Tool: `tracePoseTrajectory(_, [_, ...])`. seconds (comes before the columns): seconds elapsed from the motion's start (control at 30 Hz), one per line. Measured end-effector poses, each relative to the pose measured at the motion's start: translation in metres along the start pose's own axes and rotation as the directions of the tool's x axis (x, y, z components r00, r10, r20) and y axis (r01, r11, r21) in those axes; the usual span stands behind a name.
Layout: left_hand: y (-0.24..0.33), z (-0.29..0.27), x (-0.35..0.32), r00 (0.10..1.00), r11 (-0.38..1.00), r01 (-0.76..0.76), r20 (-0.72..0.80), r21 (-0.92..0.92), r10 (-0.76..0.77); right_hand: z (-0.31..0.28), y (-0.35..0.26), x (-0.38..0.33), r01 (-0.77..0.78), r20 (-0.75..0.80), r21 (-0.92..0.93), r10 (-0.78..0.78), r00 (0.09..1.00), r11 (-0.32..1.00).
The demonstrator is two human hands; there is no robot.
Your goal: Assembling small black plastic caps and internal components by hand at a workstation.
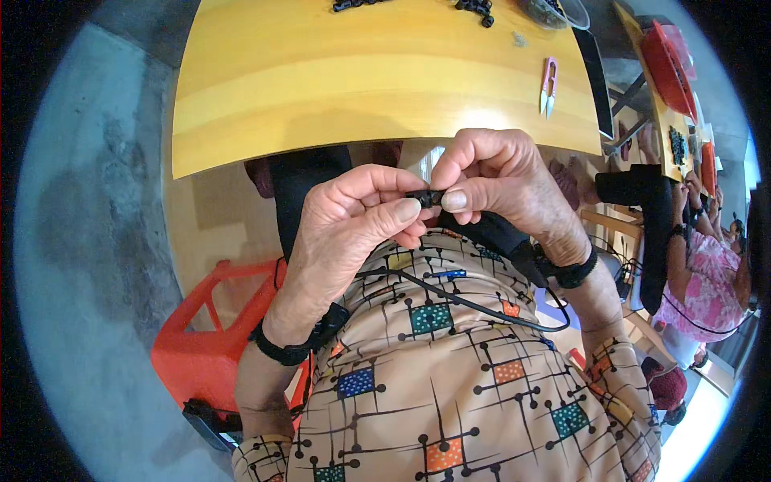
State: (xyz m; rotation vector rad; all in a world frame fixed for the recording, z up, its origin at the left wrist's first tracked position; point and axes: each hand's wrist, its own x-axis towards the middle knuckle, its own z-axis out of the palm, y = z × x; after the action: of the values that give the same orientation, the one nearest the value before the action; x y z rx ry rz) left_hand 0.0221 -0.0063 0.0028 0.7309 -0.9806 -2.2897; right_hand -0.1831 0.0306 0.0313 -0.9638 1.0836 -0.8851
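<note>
Below the near edge of the yellow wooden tabletop (321,88), over the lap, both hands met on a small black plastic part (424,197). Left hand (353,221) was curled nearly closed, thumb and forefinger pinching the part's left end. Right hand (494,181) was likewise closed, thumb pressed against the right end, other fingers folded above. Part sat between the two thumb tips, mostly hidden, shape unclear. Judged step: pressing or fitting two small pieces together; the next move likely calls for a firm, aligned squeeze without letting the piece slip. Black wristbands on both wrists, a thin black cable (474,305) running across the patterned tan garment. Farther out: pink-handled thread snips (548,84) near the tabletop's right edge, more small black pieces (478,8) at the far edge, an orange plastic stool (205,337) on the floor at left, another person in a pink floral top (707,281) at far right.
</note>
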Motion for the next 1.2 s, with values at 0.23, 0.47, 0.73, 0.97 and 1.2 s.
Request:
tracePoseTrajectory(0.23, [0.002,0.008,-0.006,0.996,0.991,0.087,-0.001,0.100,-0.087,0.004,0.007,-0.013,0.057,0.030,-0.076,-0.055,0.998,0.995])
tracePoseTrajectory(0.47, [0.000,0.018,-0.043,0.960,0.960,0.243,0.106,0.138,-0.258,0.019,0.020,-0.042,0.176,0.215,-0.061,-0.159,0.964,0.983])
tracePoseTrajectory(0.73, [-0.013,0.026,-0.069,0.924,0.928,0.243,0.225,0.283,-0.310,0.033,0.034,-0.068,0.300,0.332,-0.017,-0.278,0.901,0.954])
tracePoseTrajectory(0.97, [-0.013,0.026,-0.059,0.945,0.948,0.294,0.110,0.119,-0.307,0.028,0.034,-0.056,0.154,0.313,0.013,-0.150,0.938,0.988])
tracePoseTrajectory(1.2, [0.006,0.031,-0.017,0.975,0.974,0.219,0.015,0.059,-0.220,0.006,0.004,-0.042,0.204,0.081,-0.070,-0.198,0.977,0.976])
